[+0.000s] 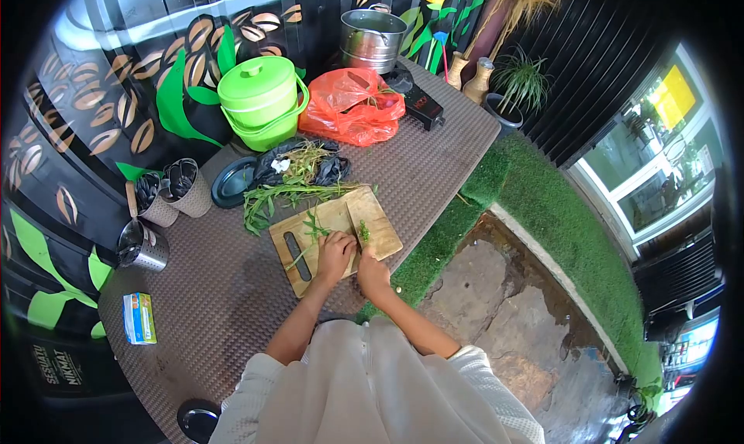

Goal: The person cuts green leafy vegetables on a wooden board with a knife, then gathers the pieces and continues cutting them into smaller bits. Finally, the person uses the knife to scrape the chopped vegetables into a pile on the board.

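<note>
A wooden cutting board [384, 211] with a slot handle lies tilted near the table's front edge. On it, my left hand [335, 256] presses closed fingers over leafy green stems [314, 225]; the stems stick out to the left and above. Beside it, my right hand [373, 277] is wrapped round a knife [353, 221], its blade pointing away from me over the board, close to my left fingertips. Chopped green pieces [363, 231] sit just right of the blade. A longer bunch of leafy greens [271, 200] lies behind the board.
Behind stand a green lidded bucket [260, 103], a red plastic bag [353, 111], a portable stove [418, 107] and a metal pot [373, 41]. A black plate [231, 182] and utensil holders [186, 188] are at the left, with a small box [139, 318] nearer me.
</note>
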Demonstrator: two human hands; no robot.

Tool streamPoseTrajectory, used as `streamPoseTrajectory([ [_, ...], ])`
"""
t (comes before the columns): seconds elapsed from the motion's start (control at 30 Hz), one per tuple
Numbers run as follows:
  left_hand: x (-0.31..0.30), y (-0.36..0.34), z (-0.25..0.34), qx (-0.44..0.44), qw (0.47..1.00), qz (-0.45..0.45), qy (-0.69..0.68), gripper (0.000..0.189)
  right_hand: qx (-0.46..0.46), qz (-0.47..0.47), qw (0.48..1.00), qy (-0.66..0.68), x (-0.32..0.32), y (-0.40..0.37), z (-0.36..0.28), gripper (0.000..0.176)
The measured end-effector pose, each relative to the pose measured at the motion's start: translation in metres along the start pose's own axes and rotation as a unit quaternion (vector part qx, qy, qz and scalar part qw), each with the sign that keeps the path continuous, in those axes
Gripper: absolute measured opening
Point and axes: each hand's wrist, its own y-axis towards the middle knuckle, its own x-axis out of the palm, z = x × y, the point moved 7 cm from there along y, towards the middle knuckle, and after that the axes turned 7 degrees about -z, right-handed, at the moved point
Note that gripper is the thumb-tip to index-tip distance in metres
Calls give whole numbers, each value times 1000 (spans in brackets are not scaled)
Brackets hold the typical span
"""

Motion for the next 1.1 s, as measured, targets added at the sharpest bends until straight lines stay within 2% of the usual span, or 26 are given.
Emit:
streamPoseTrajectory([
  [0.07, -2, -1, 3, 0, 1000, -4, -7, 11, -40, 44, 996, -59, -6, 11, -6, 24],
  [0.2, -3, -3, 8, 11, 1000, 5, -2, 10, -73, 43, 994, -67, -17, 25, 2, 22],
  [0.27, -6, -6, 11, 44, 999, 19, -20, 12, -78, 6, 997, -23, -21, 23, 7, 20],
  [0.4, -4, -5, 7, 38, 999, 20, -26, 16, -43, -9, 999, 2, -17, 5, 9, 20],
  [0.47, -3, -4, 3, -11, 998, -18, -66, 20, -23, 16, 1000, 4, -12, -5, 4, 23],
  [0.57, 1, -3, 2, -1, 998, -31, -57, 19, -9, 14, 1000, 11, -3, 2, -1, 24],
  [0.7, 1, -3, 4, -9, 997, -47, -57, 14, -42, 33, 998, 22, -15, 23, -4, 22],
  [0.8, -1, -3, 3, -3, 998, -9, -64, 16, -55, 2, 998, 9, -15, 23, 0, 22],
  [0.9, 1, -3, 3, -9, 998, -34, -48, 11, -38, -19, 999, 12, -8, 6, 2, 26],
  [0.97, 1, -2, 4, -2, 999, -44, -33, 12, -9, -14, 999, 39, 0, 0, 2, 24],
  [1.1, 1, -4, 4, -3, 997, -50, -52, 13, -14, -1, 998, 67, -6, 13, -2, 19],
])
